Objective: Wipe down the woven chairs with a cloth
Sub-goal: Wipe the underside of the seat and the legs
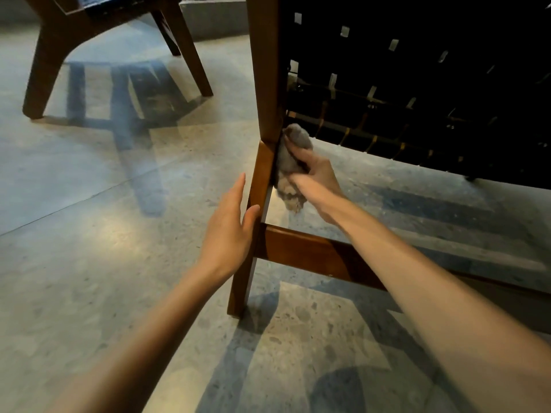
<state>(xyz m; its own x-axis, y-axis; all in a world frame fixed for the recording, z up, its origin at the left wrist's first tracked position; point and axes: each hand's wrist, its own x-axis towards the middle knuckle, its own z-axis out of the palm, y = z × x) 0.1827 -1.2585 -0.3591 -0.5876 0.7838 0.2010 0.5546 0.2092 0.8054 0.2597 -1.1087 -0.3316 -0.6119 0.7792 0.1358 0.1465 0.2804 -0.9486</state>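
A brown wooden chair with black woven straps [417,84] fills the right side, seen from low down. Its wooden leg [262,174] runs down the middle to the floor, and a crossbar [313,251] goes off to the right. My right hand [316,177] holds a crumpled grey cloth [290,162] pressed against the inner side of the leg, just below the woven seat. My left hand [229,231] rests flat on the outer side of the same leg, fingers straight, thumb on its front face.
A second wooden chair [59,49] with woven seat stands at the upper left on splayed legs. A low concrete step [214,19] lies behind it. The polished stone floor [104,234] spreads between the two chairs and under me.
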